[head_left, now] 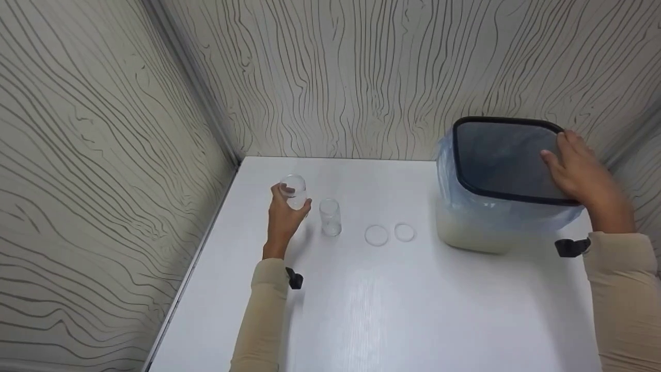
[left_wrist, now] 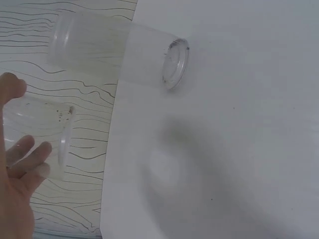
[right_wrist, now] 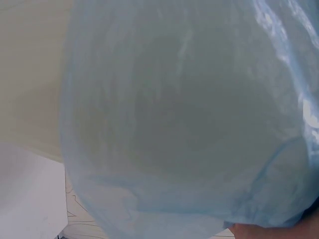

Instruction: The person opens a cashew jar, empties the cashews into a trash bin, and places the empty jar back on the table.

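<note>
My left hand point(head_left: 284, 219) grips a clear cylindrical container point(head_left: 293, 187), thumb on one side and fingers on the other, raised above the white table. In the left wrist view, that held container point(left_wrist: 42, 129) is partly cut off by the frame edge. Just right of it stands a second clear container point(head_left: 330, 217), upright on the table. Two clear round lids or rings, a left one point(head_left: 376, 245) and a right one point(head_left: 405, 241), lie flat beside it. My right hand point(head_left: 583, 168) rests with extended fingers on the black rim of the bin point(head_left: 465, 235).
A pale blue bag point(head_left: 496, 212) lines the cream bin and folds over its outside; it fills most of the right wrist view. The white table point(head_left: 413, 310) meets patterned panels point(head_left: 330, 77) at its back and left edges.
</note>
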`<state>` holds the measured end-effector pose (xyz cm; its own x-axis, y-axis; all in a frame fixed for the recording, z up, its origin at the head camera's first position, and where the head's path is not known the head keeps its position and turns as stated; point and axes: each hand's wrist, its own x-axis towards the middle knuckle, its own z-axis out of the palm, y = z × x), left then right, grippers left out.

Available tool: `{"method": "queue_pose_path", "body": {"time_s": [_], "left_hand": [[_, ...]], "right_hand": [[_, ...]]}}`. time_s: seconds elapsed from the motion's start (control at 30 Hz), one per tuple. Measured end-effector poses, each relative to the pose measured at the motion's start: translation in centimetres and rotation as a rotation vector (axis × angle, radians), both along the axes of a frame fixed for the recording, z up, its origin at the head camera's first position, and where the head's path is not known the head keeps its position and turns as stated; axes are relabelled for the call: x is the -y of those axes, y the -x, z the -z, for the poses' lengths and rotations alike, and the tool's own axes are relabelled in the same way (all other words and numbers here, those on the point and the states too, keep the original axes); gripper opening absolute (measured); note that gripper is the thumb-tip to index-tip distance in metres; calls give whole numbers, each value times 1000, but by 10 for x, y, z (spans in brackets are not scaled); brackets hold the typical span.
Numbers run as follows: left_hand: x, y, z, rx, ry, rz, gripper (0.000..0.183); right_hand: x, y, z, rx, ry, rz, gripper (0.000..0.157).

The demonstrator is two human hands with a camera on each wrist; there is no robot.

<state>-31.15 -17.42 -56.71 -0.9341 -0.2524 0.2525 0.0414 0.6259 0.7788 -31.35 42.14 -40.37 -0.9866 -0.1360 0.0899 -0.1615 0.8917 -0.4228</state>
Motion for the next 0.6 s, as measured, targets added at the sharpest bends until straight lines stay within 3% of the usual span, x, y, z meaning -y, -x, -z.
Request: {"method": "queue_pose_path", "body": {"time_s": [0.6], "left_hand": [[-1, -2, 21, 37, -64, -2, 80]], "right_hand": [[1, -2, 0, -13, 9, 0, 79]]}}
